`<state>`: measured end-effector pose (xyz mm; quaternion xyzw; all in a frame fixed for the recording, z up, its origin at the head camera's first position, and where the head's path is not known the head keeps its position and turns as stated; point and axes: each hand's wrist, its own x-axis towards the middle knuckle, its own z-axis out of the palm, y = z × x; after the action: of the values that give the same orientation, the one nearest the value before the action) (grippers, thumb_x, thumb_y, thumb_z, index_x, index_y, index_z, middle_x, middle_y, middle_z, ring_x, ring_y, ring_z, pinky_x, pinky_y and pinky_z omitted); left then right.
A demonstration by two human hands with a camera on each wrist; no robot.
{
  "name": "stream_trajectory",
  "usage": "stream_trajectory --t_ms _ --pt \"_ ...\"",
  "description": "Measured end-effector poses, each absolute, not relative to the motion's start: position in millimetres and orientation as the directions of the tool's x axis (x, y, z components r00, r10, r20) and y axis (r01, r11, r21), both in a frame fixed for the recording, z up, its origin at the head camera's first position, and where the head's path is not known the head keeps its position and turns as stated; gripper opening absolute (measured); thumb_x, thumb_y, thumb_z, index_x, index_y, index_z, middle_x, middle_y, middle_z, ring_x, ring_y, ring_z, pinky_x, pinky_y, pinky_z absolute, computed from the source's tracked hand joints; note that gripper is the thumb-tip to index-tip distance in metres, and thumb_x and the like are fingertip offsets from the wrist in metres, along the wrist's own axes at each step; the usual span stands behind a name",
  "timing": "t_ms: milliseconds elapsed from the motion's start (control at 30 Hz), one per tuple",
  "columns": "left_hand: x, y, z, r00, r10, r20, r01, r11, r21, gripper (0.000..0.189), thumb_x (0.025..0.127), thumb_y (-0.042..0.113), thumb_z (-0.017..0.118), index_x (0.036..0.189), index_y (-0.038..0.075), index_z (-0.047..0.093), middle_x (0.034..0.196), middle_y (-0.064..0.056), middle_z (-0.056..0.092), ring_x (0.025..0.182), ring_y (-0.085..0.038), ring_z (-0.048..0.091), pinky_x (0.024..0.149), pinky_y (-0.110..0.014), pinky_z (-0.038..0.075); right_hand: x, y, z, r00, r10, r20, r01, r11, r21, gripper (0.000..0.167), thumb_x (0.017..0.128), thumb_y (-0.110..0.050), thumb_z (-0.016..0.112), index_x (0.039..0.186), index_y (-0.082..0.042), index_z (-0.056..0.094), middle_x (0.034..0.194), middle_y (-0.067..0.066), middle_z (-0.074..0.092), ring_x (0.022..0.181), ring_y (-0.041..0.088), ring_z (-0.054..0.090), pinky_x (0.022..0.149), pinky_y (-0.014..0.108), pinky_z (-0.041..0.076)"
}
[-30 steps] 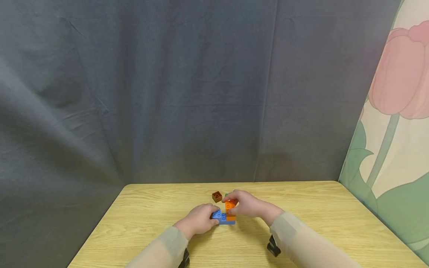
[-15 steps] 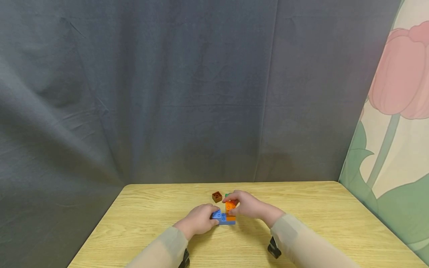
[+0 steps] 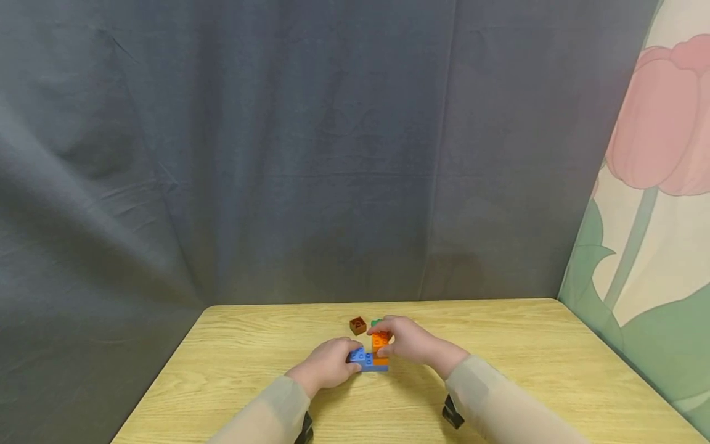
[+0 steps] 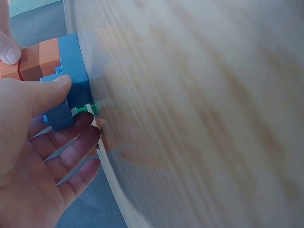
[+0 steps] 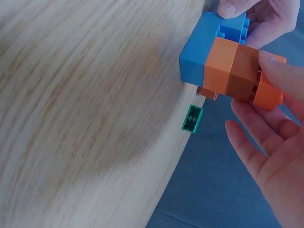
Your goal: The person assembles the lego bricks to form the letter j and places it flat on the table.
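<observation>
Head view: L-shaped brick assembly [image 3: 368, 360], standing on the table [image 3: 222, 364] between left hand [image 3: 328, 364] and right hand [image 3: 409, 341]. Gripped by the left hand at the blue upper brick [image 3: 357, 354], probably to steady the blue base brick [image 3: 378, 369] beneath. Gripped by the right hand at the orange top brick [image 3: 380, 341], above the orange lower brick [image 3: 381, 362]. Placed on the far side, likely to leave working room: loose brown brick [image 3: 357, 325], hollow side up, and green brick [image 3: 376, 322], partly hidden. Left wrist view: thumb [image 4: 61, 86] laid across the blue upper brick, remaining fingers loosely extended; pinched rather than enclosed, presumably to stay off the taller stack. Right wrist view: orange lower brick and brown middle brick [image 5: 243, 72] stacked on the right end of the blue base brick. Orange top brick pinched from opposite sides; slight gap visible beneath, hence apparently not fully seated. Green brick apart from the assembly, hollow side showing.
</observation>
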<state>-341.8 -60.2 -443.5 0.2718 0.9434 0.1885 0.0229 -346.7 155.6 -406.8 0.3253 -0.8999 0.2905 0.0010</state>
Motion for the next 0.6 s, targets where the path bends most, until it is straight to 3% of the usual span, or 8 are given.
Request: stream_trajectory --t_ms 233,467,600 --pt "-340.1 -60.1 -442.1 -0.852 0.52 0.059 0.501 0.777 0.381 0.04 0.091 0.026 0.073 0.128 0.011 0.066 0.104 0.005 0.063 0.081 -0.007 0.052 0.081 -0.034 0.048 -346.7 155.6 -405.8 -0.781 -0.594 0.193 -0.603 0.636 -0.482 0.038 0.081 -0.005 0.08 0.118 -0.008 0.071 0.092 -0.006 0.059 0.084 0.027 0.057 0.074 0.03 0.049" --pt "-341.0 -59.8 -442.8 -0.85 0.523 0.065 0.506 0.775 0.38 0.04 0.091 0.026 0.073 0.127 0.01 0.067 0.104 0.005 0.063 0.08 -0.007 0.052 0.08 -0.033 0.048 -344.5 156.3 -404.0 -0.78 -0.594 0.199 -0.609 0.645 -0.462 0.038 0.082 -0.006 0.08 0.118 -0.006 0.071 0.101 -0.004 0.065 0.083 0.012 0.056 0.08 0.034 0.052" --pt "-340.3 -59.5 -442.6 -0.85 0.522 0.064 0.505 0.775 0.381 0.04 0.091 0.026 0.073 0.127 0.01 0.067 0.102 0.005 0.062 0.079 -0.007 0.051 0.079 -0.033 0.048 -343.0 155.9 -403.1 -0.779 -0.596 0.196 -0.61 0.648 -0.456 0.038 0.082 -0.006 0.08 0.118 -0.004 0.071 0.101 -0.002 0.066 0.083 0.012 0.056 0.079 0.033 0.052"
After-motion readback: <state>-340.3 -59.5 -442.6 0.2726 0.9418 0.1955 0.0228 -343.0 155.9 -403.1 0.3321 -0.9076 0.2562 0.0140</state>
